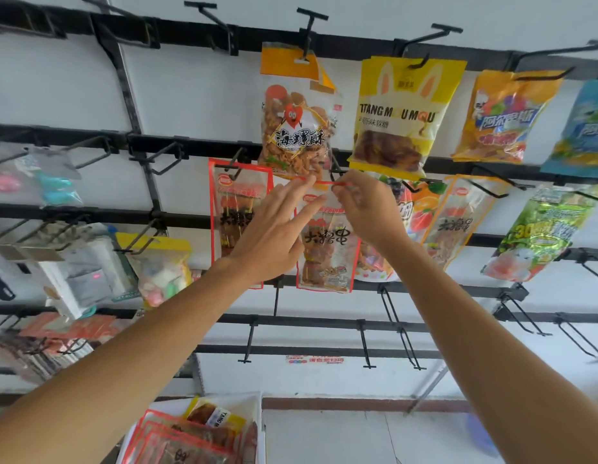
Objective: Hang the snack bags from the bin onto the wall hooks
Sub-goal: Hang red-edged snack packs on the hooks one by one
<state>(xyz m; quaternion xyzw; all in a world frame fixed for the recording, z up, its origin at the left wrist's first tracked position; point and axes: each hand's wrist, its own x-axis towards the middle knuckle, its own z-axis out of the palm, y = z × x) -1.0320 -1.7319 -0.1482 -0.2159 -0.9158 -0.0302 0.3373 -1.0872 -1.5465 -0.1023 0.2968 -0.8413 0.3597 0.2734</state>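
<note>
Head view: the snack bag [326, 244], clear glossy plastic with a red border, bold black Chinese characters and brown skewered pieces showing through, is held up against the rack, its top edge level with a black wire hook [334, 174]. The right hand [367, 209] pinches that red top edge with curled fingers; the left hand [274, 229] lies with fingers stretched straight, their tips touching the same edge. A matching red-bordered bag [235, 202] hangs just to the left. Directly above hangs an orange-topped pouch [295, 128] printed 海螺酥 with a red heart figure, and beside it a yellow bag [403, 108] with rabbit ears, lettered roughly "TANG MOU MOU". Black metal rails [190, 152] cross the white wall [190, 88]. Below, a white bin [250, 405] holds more red-bordered bags and one labelled "TANG".
</note>
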